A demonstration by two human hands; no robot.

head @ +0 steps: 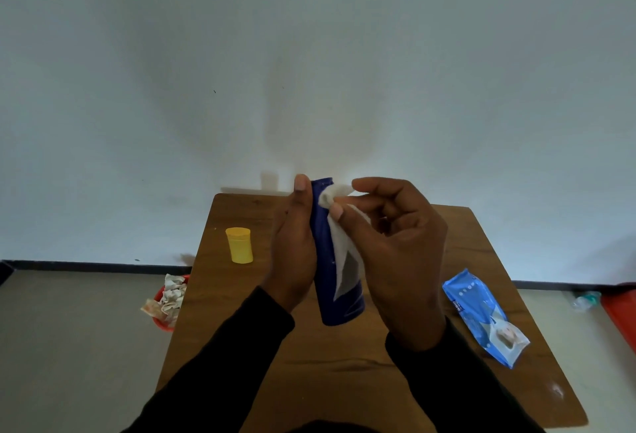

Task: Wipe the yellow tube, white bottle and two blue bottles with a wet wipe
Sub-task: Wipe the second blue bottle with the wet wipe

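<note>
My left hand (292, 253) grips a dark blue bottle (340, 301), holding it upright above the middle of the wooden table (309, 374). My right hand (399, 257) pinches a white wet wipe (339, 236) between thumb and fingers and presses it against the bottle's upper right side. The wipe hangs down over the bottle's front. The yellow tube (239, 245) stands on its cap on the table, to the left of my hands. The white bottle and a second blue bottle are not in view.
A blue pack of wet wipes (483, 315) lies near the table's right edge. On the floor left of the table sits a red bin (161, 320) with crumpled used wipes. A red object (621, 315) lies on the floor at the far right. A wall stands behind the table.
</note>
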